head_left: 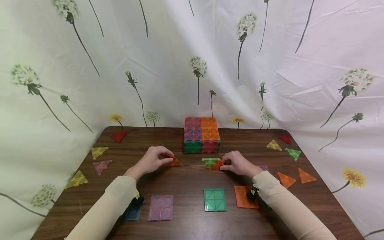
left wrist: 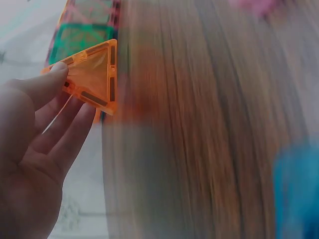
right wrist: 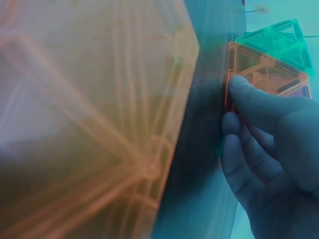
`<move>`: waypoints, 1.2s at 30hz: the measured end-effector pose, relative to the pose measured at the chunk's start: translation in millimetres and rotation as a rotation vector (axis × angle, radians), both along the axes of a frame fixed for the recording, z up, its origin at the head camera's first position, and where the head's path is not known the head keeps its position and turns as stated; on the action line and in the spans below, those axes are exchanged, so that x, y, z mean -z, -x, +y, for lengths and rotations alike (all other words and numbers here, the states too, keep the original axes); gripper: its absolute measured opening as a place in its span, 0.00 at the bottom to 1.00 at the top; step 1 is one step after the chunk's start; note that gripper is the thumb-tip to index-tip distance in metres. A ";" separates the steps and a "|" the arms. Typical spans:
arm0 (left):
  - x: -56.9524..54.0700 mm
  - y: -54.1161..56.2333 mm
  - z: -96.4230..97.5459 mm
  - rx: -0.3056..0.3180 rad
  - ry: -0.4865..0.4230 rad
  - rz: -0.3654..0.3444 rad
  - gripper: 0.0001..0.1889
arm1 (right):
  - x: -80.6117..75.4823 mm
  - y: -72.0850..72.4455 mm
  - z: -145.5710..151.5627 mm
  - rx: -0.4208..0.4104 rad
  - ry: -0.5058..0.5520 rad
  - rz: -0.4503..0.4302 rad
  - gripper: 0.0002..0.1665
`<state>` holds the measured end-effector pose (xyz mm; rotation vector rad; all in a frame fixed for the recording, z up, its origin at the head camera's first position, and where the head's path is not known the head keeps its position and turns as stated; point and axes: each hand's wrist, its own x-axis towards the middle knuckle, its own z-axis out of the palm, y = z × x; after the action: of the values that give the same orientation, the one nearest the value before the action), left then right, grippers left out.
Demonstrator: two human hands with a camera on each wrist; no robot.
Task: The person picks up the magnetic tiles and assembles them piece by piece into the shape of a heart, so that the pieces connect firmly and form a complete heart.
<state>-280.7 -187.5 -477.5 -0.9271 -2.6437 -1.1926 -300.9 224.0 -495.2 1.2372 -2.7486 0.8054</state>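
My left hand pinches an orange triangular magnetic tile between thumb and fingers, left of centre. In the left wrist view the tile stands upright, its straight edge along the tabletop. My right hand pinches another orange triangular tile, right of centre. A green triangular tile stands right beside that one, overlapping it in the right wrist view, where the thumb lies across the orange tile. Between the two hands lies a strip of dark wooden tabletop.
A box built of purple, orange, green and red square tiles stands at the back centre. Nearer lie purple, green, orange and blue squares. Loose triangles, such as yellow and orange ones, line both sides.
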 end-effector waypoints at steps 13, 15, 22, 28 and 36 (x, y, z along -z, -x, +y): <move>6.2 -0.1 59.2 0.099 0.026 -0.022 0.04 | -0.3 1.0 -4.0 -0.012 -0.015 0.024 0.12; 5.6 -1.1 65.9 0.097 0.024 -0.037 0.04 | -0.8 0.7 -6.7 -0.023 -0.010 0.024 0.12; 7.2 -0.7 80.9 0.078 0.019 -0.055 0.04 | -1.2 0.8 -13.2 -0.034 -0.007 0.022 0.13; 9.4 -1.7 85.6 0.073 0.011 -0.059 0.04 | -1.3 -0.9 -20.0 -0.038 -0.016 0.007 0.13; 9.2 -2.1 86.2 0.063 0.039 -0.036 0.04 | 1.4 -3.4 -22.2 0.014 -0.046 -0.021 0.11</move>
<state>-278.6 -101.3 -486.8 -1.0114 -2.6945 -1.1852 -297.5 201.8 -496.6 1.2232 -2.8044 0.7626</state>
